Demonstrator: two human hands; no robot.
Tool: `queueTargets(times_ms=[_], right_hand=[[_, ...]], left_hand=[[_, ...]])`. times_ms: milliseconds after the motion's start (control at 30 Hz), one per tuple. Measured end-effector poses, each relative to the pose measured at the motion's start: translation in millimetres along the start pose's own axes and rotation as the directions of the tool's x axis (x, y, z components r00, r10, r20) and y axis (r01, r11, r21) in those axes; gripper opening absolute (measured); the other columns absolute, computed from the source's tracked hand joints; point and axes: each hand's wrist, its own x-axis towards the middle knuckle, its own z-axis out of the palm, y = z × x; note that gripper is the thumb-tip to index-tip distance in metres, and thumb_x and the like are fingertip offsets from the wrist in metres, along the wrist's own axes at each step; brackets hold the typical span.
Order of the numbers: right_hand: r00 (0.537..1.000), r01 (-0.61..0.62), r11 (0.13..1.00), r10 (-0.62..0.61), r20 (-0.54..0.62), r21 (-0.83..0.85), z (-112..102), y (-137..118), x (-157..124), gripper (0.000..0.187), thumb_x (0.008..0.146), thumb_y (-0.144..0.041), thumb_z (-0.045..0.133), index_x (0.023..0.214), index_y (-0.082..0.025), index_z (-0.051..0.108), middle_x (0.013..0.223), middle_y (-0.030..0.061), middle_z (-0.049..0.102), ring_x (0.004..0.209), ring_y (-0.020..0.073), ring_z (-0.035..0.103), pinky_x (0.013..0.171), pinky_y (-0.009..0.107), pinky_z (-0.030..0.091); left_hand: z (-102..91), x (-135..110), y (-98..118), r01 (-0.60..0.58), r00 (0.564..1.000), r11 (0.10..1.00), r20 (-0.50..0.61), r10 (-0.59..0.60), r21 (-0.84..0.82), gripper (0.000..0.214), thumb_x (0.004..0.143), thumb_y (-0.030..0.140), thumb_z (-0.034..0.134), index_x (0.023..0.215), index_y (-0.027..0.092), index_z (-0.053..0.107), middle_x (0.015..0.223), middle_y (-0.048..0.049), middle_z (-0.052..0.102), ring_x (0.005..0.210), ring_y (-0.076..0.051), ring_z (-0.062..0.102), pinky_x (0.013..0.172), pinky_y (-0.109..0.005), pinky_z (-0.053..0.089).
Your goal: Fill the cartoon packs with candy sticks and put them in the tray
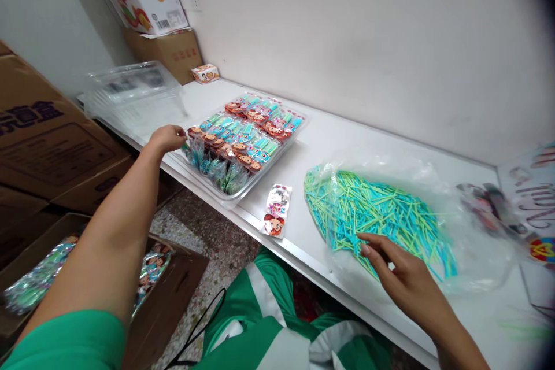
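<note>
My left hand (pixel 168 139) is at the near left corner of a clear plastic tray (pixel 229 199). Its fingers are pinched on the end of a clear packet (pixel 185 145) with green inside, mostly hidden by the fingertips. Rows of printed packets (pixel 243 133) with blue and green sticks fill the tray, and those along the near side stand on edge. Over the near edge of a pile of thin green and blue sticks (pixel 381 208) hovers my right hand (pixel 401 274), thumb and forefinger slightly apart, nothing visible between them. The sticks lie on a clear plastic bag (pixel 481 260).
One printed packet (pixel 276 211) lies between tray and sticks on the white table (pixel 299 185). Stacked clear trays (pixel 134 98) stand at the left end, near cardboard boxes (pixel 169 52). An open carton (pixel 173 277) with packets sits on the floor. A wall borders the table behind.
</note>
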Motion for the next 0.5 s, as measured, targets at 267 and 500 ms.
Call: queueTargets(times_ms=[267, 500], right_hand=[[0.998, 0.059, 0.996, -0.059, -0.007, -0.06, 0, 7, -3, 0.028, 0.09, -0.039, 0.043, 0.11, -0.026, 0.057, 0.106, 0.0062, 0.066, 0.087, 0.0206, 0.065, 0.07, 0.031, 0.053], [0.978, 0.2, 0.978, -0.196, 0.066, -0.056, -4, -23, 24, 0.026, 0.092, -0.033, 0.041, 0.111, -0.025, 0.056, 0.104, 0.0051, 0.067, 0.088, 0.02, 0.064, 0.073, 0.032, 0.051]], left_hand=[[9.4, -7, -17, -0.002, 0.994, 1.0, -0.112, 0.0, -0.014, 0.021, 0.073, 0.024, 0.057, 0.088, 0.01, 0.063, 0.07, -0.0019, 0.062, 0.065, -0.014, 0.049, 0.065, -0.024, 0.038], [24.5, -37, -37, -0.044, 0.972, 0.992, -0.235, 0.015, -0.116, 0.038, 0.081, 0.038, 0.046, 0.102, 0.009, 0.058, 0.077, -0.0005, 0.061, 0.064, -0.01, 0.046, 0.06, -0.019, 0.036]])
